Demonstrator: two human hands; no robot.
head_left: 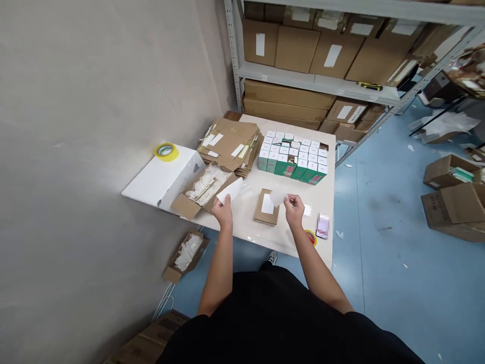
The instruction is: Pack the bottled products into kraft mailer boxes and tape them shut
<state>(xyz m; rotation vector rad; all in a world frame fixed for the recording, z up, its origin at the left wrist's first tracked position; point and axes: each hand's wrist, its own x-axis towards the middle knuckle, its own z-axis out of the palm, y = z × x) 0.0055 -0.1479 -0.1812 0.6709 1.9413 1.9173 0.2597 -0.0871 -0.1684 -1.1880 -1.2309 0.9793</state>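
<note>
My left hand (223, 208) is closed on a white sheet (230, 192) held just above the table, beside an open carton of white papers (206, 188). My right hand (294, 208) pinches a small pale label or film (278, 197) over a small brown box (267, 207) with a white label on top. That box lies flat on the white table (250, 230) between my hands. Behind it stands a block of several small white-and-green boxes (293, 159).
A stack of flattened brown cartons (231, 144) lies at the table's back left. A yellow tape roll (166, 151) sits on a white box (161, 179). Red-yellow tape roll (311, 236) near the front edge. Shelving with brown cartons (314, 48) stands behind; open boxes (452, 202) lie on the blue floor.
</note>
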